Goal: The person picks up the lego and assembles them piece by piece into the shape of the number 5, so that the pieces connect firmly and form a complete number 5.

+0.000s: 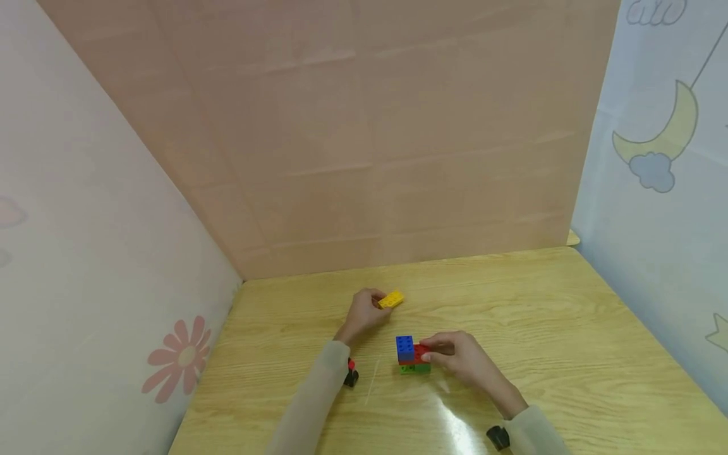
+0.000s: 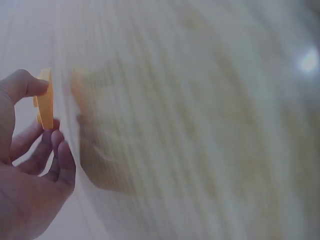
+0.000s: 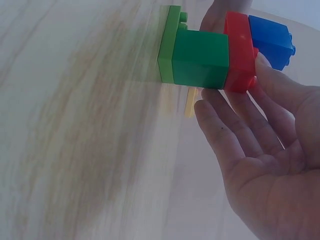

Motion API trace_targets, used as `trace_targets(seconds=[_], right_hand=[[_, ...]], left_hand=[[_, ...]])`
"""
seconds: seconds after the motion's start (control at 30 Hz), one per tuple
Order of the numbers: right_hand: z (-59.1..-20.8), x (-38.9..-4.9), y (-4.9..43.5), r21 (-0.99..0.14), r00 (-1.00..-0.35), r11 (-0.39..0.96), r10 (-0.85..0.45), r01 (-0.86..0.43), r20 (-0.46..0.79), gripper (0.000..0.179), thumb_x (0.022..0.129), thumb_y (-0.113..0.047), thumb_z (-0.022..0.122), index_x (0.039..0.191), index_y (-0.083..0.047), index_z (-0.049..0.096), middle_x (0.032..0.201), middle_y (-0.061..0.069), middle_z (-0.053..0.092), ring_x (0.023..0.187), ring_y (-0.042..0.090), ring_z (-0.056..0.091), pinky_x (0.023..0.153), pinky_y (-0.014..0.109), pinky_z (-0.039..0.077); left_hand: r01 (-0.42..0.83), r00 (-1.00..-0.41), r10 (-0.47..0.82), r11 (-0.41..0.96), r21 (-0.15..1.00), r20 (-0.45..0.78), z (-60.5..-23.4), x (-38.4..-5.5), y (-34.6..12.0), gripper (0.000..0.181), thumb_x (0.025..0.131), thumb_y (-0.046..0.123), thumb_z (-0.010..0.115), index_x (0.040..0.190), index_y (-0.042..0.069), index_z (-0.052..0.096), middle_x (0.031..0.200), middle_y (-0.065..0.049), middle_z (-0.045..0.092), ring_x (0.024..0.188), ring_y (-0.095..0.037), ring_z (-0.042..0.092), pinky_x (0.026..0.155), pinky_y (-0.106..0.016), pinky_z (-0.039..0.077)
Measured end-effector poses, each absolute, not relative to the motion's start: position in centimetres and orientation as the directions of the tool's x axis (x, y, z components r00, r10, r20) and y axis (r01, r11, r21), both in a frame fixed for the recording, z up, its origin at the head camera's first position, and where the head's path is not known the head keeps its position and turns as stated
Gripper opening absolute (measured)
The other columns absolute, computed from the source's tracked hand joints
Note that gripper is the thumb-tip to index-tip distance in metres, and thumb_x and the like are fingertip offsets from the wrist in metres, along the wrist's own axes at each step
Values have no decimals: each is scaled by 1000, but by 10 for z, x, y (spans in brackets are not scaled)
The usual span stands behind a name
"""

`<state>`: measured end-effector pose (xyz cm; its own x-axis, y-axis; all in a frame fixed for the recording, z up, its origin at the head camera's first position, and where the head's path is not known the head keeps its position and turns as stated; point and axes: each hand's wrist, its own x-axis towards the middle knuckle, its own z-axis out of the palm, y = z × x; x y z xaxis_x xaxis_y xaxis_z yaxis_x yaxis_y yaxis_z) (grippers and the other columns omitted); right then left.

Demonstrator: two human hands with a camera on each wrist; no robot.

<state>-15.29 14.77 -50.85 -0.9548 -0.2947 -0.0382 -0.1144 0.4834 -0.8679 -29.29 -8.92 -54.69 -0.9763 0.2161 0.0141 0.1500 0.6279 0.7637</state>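
My left hand pinches a flat yellow building brick between thumb and fingers, low over the table on the far side. In the left wrist view the yellow brick is tipped on edge by that camera's angle. Nearer to me stands a stack of bricks. Its light green flat base carries a dark green block, then a red brick, with a blue brick at the left end on top. My right hand grips the red brick's right end, thumb at its studs.
The wooden table runs back to a pinkish-brown panel. Pale printed walls stand at left and right. Small black wrist devices show by the left sleeve and the right sleeve.
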Motion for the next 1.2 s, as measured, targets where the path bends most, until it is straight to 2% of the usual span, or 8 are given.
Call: trace_targets(seconds=[0.4, 0.53, 0.87, 1.07, 1.2], right_hand=[[-507, -152, 147, -872, -955, 477, -293, -107, -42, 29, 87, -35, 73, 112, -20, 73, 115, 6, 73, 102, 23, 72, 85, 33, 59], [-506, -152, 147, -870, -956, 481, -290, -106, -44, 30, 87, -36, 73, 113, -20, 73, 114, 5, 73, 100, 22, 72, 84, 35, 59], [-509, -152, 148, -876, -955, 471, -293, -104, -44, 29, 88, -36, 73, 112, -20, 74, 115, 6, 73, 102, 24, 71, 86, 36, 59], [-511, -152, 148, -874, -954, 472, -297, -120, -29, 28, 88, -37, 72, 112, -22, 73, 114, 4, 74, 102, 22, 71, 86, 35, 59], [-511, -152, 149, -872, -954, 472, -299, -127, -23, 28, 89, -36, 72, 112, -21, 73, 114, 5, 74, 102, 23, 72, 85, 35, 59]], left_hand=[[252, -949, 308, 599, 760, 72, -529, -283, -103, 37, 87, 28, 74, 120, 12, 68, 107, -3, 71, 84, -10, 61, 76, -23, 55], [280, -940, 324, 561, 779, 105, -520, -276, -104, 35, 87, 27, 76, 118, 11, 70, 103, -3, 71, 82, -9, 63, 73, -22, 56], [352, -904, 398, 490, 798, 154, -500, -251, -103, 33, 86, 38, 75, 112, 18, 72, 93, 3, 72, 78, -6, 64, 73, -21, 56], [319, -894, 434, 441, 839, 112, -488, -234, -102, 35, 84, 42, 77, 111, 20, 73, 97, 4, 74, 81, -7, 66, 73, -21, 57], [302, -878, 470, 399, 866, 90, -482, -224, -101, 34, 84, 41, 77, 113, 23, 73, 106, 3, 74, 84, -10, 68, 75, -22, 58]])
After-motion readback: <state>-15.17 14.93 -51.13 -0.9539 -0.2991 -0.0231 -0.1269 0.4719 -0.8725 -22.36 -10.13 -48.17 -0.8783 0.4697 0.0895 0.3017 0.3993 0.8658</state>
